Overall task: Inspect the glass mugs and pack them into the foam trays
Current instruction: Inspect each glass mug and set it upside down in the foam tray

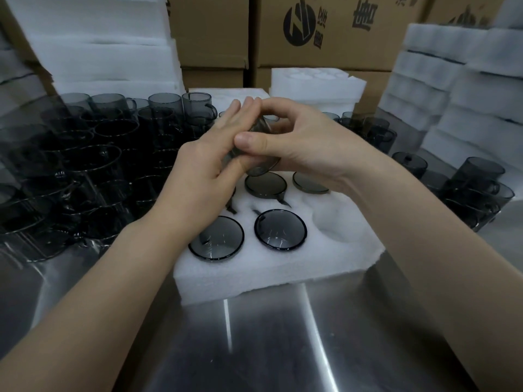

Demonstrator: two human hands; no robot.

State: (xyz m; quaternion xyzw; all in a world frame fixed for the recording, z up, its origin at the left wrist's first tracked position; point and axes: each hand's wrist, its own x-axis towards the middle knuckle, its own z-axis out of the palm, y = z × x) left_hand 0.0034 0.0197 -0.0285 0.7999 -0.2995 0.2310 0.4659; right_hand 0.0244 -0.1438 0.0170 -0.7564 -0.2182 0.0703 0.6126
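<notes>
Both hands hold one smoky grey glass mug (261,165) tilted above the white foam tray (325,250). My right hand (294,142) grips it from the right, thumb across its side. My left hand (209,162) lies against its left side with the fingers mostly straight. Most of the mug is hidden between the hands. In the tray, several mugs sit upside down in round pockets, among them a front left mug (216,239), a front middle mug (280,229) and two behind (265,184). The front right pocket (339,222) holds nothing.
A dense crowd of loose grey mugs (85,171) fills the steel table at left. More mugs (475,190) stand at right. Stacks of foam trays (452,89) rise right and back left, with cardboard boxes (325,32) behind. Bare steel tabletop (268,349) lies in front.
</notes>
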